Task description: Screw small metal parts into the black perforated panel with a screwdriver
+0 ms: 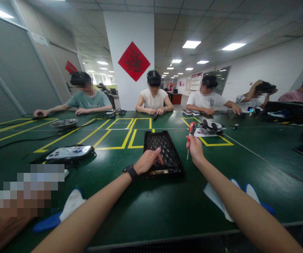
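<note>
In front of me on the green table (pixel 130 207) lies a black rectangular tray-like casing (pixel 178 160). Rows of small shiny marks cover its inside, and a brownish strip (pixel 159 172) shows along its near end. My left hand (pixel 150 161) rests over the casing's left side, thumb and index finger apart, fingers pointing into it; whether it touches the inside I cannot tell. To the right of the casing, my right hand (pixel 195 148) grips a screwdriver (pixel 192 130) with a red handle, its shaft pointing down and its tip apart from the casing.
Blue-and-white gloves (pixel 72 205) lie by my left forearm, others (pixel 253 193) under my right. A phone (pixel 69 152) sits on a dark object at left. Round metal dishes (pixel 63 123) (pixel 211 127) stand farther back. Several people with headsets sit opposite; yellow tape marks the table.
</note>
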Available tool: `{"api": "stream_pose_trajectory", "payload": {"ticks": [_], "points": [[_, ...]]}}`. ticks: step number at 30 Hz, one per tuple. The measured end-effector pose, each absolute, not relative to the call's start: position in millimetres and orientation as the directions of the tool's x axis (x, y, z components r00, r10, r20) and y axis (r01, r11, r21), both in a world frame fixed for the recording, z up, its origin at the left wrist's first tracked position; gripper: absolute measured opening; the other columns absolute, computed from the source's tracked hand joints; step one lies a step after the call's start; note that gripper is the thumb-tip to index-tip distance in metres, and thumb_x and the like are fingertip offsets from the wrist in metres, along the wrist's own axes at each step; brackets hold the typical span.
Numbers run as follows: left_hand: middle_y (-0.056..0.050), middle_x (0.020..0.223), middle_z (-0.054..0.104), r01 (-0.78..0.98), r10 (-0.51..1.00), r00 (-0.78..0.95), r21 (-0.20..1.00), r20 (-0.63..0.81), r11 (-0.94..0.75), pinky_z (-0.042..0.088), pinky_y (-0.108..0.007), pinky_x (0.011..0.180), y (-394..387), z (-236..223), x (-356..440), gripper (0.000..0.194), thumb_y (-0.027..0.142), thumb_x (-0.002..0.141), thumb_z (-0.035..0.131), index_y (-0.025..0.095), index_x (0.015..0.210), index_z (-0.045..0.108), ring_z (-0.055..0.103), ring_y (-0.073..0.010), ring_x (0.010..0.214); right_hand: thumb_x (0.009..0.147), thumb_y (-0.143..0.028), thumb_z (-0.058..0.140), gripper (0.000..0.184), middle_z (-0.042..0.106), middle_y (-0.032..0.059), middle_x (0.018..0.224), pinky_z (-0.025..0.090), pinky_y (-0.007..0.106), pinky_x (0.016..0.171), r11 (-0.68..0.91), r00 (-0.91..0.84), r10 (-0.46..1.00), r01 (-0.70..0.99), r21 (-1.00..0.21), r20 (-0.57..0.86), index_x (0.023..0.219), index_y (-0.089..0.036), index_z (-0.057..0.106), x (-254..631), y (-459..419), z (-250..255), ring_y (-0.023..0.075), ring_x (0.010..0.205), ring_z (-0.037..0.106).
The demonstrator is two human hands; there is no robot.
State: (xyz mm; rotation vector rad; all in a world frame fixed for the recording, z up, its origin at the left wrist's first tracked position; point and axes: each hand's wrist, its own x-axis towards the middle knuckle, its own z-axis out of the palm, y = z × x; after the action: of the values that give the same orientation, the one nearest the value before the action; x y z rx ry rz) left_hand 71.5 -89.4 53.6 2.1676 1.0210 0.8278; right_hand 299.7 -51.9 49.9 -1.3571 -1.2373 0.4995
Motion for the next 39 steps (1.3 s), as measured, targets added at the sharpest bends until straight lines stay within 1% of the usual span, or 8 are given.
{"api": "stream_pose_trajectory", "payload": {"ticks": [6, 14, 20, 26, 31, 35, 37, 39], "points": [[0.001, 0.046, 0.04, 0.446, 0.804, 0.526, 0.716, 0.276, -0.537, 0.03, -0.023, 0.053, -90, 53, 71, 0.074, 0.054, 0.086, 0.011, 0.014, 0.075, 0.072, 0.037, -0.0089, 0.045, 0.072, -0.044, 0.053, 0.029, 0.057, 0.0036, 0.056, 0.035, 0.025, 0.054, 0.029, 0.228, 0.94, 0.685, -0.728, 0.253, 0.065, -0.016, 0.054, 317, -41, 33, 0.0148, 0.055, 0.053], [-0.001, 0.046, 0.042, 0.468, 0.803, 0.531, 0.698, 0.269, -0.543, 0.031, -0.023, 0.054, -91, 54, 71, 0.075, 0.055, 0.086, 0.011, 0.014, 0.073, 0.072, 0.04, -0.0101, 0.047, 0.072, -0.046, 0.054, 0.031, 0.064, 0.0111, 0.079, 0.035, 0.027, 0.057, -0.039, 0.145, 0.975, 0.856, -0.515, 0.167, 0.074, -0.015, 0.057, 307, -51, 26, 0.0212, 0.072, 0.059], [0.0, 0.046, 0.041, 0.484, 0.812, 0.517, 0.689, 0.272, -0.539, 0.031, -0.023, 0.054, -89, 52, 70, 0.076, 0.055, 0.086, 0.009, 0.013, 0.071, 0.071, 0.04, -0.0097, 0.046, 0.075, -0.045, 0.05, 0.032, 0.064, 0.0115, 0.08, 0.036, 0.026, 0.059, -0.029, 0.112, 0.983, 0.878, -0.478, 0.146, 0.077, -0.015, 0.058, 305, -53, 30, 0.0209, 0.074, 0.059], [0.001, 0.047, 0.041, 0.475, 0.801, 0.532, 0.686, 0.276, -0.552, 0.031, -0.022, 0.054, -89, 52, 71, 0.076, 0.054, 0.087, 0.009, 0.012, 0.074, 0.071, 0.04, -0.0093, 0.048, 0.072, -0.039, 0.055, 0.026, 0.064, 0.0111, 0.077, 0.035, 0.025, 0.059, -0.013, 0.116, 0.98, 0.846, -0.533, 0.16, 0.073, -0.014, 0.059, 305, -52, 28, 0.0197, 0.072, 0.059], [0.001, 0.047, 0.04, 0.465, 0.795, 0.545, 0.692, 0.268, -0.552, 0.031, -0.022, 0.054, -88, 51, 71, 0.074, 0.053, 0.087, 0.01, 0.013, 0.077, 0.071, 0.04, -0.0091, 0.047, 0.071, -0.035, 0.055, 0.025, 0.056, 0.0062, 0.055, 0.032, 0.024, 0.053, 0.018, 0.153, 0.967, 0.756, -0.654, 0.204, 0.059, -0.013, 0.056, 307, -50, 31, 0.0146, 0.055, 0.052], [0.001, 0.048, 0.041, 0.454, 0.79, 0.549, 0.696, 0.272, -0.555, 0.031, -0.022, 0.054, -89, 51, 70, 0.071, 0.051, 0.088, 0.011, 0.013, 0.079, 0.07, 0.04, -0.0089, 0.047, 0.081, -0.044, 0.038, 0.035, 0.051, 0.0008, 0.057, 0.031, 0.022, 0.047, 0.158, 0.181, 0.927, 0.608, -0.778, 0.329, 0.083, -0.013, 0.055, 293, -58, 47, 0.0108, 0.049, 0.045], [0.001, 0.053, 0.045, 0.44, 0.787, 0.536, 0.694, 0.305, -0.569, 0.032, -0.022, 0.054, -90, 53, 70, 0.064, 0.05, 0.088, 0.015, 0.014, 0.086, 0.068, 0.042, -0.0093, 0.051, 0.083, -0.047, 0.034, 0.038, 0.047, -0.0025, 0.058, 0.03, 0.021, 0.044, 0.362, 0.163, 0.888, 0.327, -0.873, 0.43, 0.095, -0.015, 0.052, 280, -68, 57, 0.0083, 0.046, 0.039], [0.0, 0.062, 0.052, 0.414, 0.765, 0.539, 0.68, 0.353, -0.605, 0.034, -0.021, 0.057, -91, 55, 71, 0.054, 0.049, 0.088, 0.023, 0.014, 0.092, 0.065, 0.045, -0.0102, 0.058, 0.083, -0.045, 0.039, 0.034, 0.047, -0.0034, 0.062, 0.031, 0.019, 0.044, 0.506, 0.105, 0.859, -0.028, -0.862, 0.501, 0.1, -0.018, 0.051, 265, -79, 64, 0.0062, 0.045, 0.037]]}}
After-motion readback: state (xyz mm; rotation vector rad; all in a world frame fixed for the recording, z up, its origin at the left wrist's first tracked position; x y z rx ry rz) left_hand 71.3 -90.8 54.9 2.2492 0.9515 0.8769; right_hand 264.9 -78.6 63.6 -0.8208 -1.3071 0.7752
